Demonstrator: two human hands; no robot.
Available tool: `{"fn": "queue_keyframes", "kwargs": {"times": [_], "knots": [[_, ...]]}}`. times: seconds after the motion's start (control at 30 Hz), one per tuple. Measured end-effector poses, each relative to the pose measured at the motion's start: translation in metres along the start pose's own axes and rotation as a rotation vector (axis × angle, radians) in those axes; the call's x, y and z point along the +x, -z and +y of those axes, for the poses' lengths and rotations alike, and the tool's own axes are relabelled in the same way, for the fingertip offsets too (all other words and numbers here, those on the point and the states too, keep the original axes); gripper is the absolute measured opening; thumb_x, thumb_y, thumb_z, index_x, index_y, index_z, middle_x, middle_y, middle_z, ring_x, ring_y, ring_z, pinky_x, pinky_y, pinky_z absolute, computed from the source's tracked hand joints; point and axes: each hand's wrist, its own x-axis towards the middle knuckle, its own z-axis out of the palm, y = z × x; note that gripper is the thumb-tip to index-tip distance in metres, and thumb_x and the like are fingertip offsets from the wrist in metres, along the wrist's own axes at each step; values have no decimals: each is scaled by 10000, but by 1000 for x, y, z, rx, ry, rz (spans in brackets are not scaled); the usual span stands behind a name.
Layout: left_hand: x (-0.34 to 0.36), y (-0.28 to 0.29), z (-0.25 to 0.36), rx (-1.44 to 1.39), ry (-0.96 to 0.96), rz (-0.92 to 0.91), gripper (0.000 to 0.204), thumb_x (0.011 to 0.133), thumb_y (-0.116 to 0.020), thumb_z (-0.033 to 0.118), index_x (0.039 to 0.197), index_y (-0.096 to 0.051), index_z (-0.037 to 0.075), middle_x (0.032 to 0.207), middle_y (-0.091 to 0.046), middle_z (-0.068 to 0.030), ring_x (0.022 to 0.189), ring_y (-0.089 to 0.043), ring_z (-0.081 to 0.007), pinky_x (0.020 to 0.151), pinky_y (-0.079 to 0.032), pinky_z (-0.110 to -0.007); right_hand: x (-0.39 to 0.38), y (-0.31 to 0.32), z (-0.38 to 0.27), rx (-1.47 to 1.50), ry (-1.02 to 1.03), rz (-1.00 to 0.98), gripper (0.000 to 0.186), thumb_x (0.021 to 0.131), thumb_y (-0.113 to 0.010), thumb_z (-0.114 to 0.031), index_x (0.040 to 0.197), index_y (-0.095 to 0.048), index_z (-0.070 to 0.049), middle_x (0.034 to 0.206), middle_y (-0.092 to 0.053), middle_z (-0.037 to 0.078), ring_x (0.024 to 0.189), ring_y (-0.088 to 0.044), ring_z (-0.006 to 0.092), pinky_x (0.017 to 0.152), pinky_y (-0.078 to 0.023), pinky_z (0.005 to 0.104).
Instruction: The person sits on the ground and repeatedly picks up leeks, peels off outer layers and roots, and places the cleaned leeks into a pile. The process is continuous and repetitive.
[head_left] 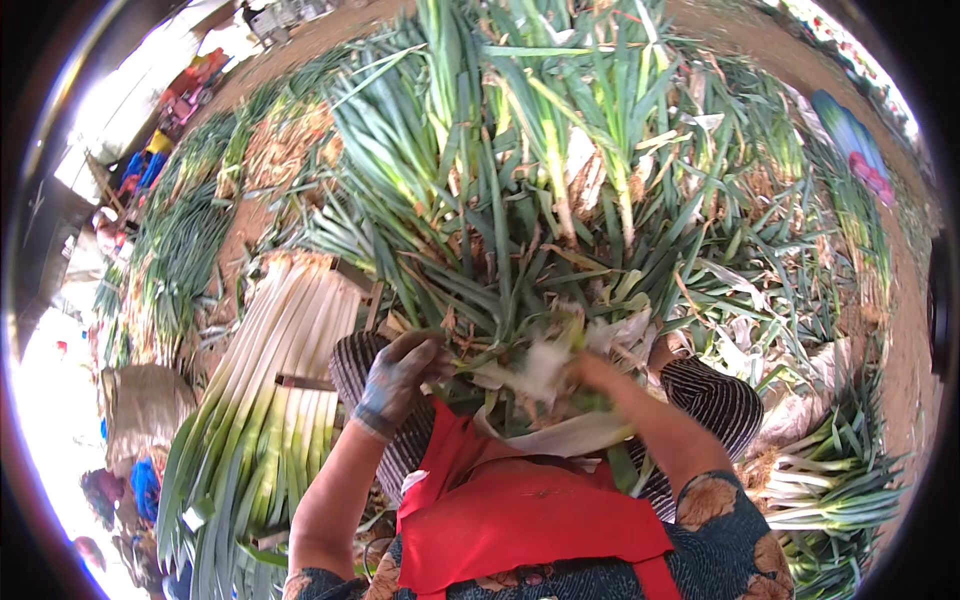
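Outdoors on dirt w/ heaps of uncleaned leeks (pixel 560 150) waiting, gloved left hand (pixel 395 380) and right hand (pixel 590 375) are gripping, probably stripping, one leek (pixel 535 365) over lap, beside trimmed pile (pixel 270 380).

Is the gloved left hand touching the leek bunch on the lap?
Touching: the head view shows the left hand with fingers closed on the leek bunch's leaves.

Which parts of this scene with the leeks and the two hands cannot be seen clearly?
- Head view: the right hand is mostly hidden behind leek leaves, so its grip is unclear.
- The white base of the held leek is overexposed and blurred.
- The left hand, in a worn glove, has its fingertips buried in the leaves.
- The stacked trimmed leeks run out of the frame at the lower left.
- The figures at the far left are too small and washed out.
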Motion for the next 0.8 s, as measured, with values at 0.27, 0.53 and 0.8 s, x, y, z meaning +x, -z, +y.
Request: {"fn": "queue_keyframes", "kwargs": {"times": [0.27,0.53,0.8], "knots": [[127,-56,15,104,114,-320,268,917,-577,235,1040,-592,-3,882,-621,-57,801,-613,-153,724,-497,-271,-16,-19,-47,-215,-194,142,530,878,-474,-462,1234,-524,-73,1147,-577,244,1074,-548,398,903,-437,449],[146,-43,8,344,-101,-515,348,955,-505,313,932,-612,-17,802,-634,-60,768,-599,-140,714,-488,-274,88,113,-26,-35,-498,504,576,884,-572,-407,1311,-481,-33,1143,-615,171,1007,-605,322,832,-492,427],[126,-20,45,425,-91,-459,262,906,-593,163,1110,-583,-1,942,-630,-125,840,-632,-203,741,-501,-299,248,189,0,150,-529,788,516,890,-546,-378,1317,-478,-97,1323,-503,132,1189,-493,309,943,-421,442]]}}
